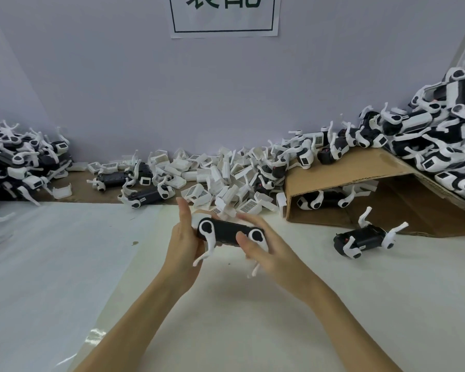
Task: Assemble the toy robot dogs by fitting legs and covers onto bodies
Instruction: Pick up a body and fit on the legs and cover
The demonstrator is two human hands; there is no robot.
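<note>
I see two bare forearms reaching in from below over a white foam-sheeted table [333, 304]. Between the hands, held above the table at centre frame, is a black plastic toy dog body with white legs [227, 232], lying lengthwise left to right, its legs hanging down. The left hand [183, 237] cups the body's left end, fingers pointing up behind it. The right hand [263, 251] holds the right end, thumb pressed on the near side; its fingers are blurred, so I cannot tell exactly how they wrap.

Just behind the hands lies a heap of small white plastic covers [220, 178]. To the right, a folded brown cardboard sheet [360, 167] carries a pile of black-and-white toy dogs [446, 135]; another such dog [365, 238] lies alone on the table before it. A further pile [19, 162] sits far left. A paper sign [223, 14] hangs on the pale wall.
</note>
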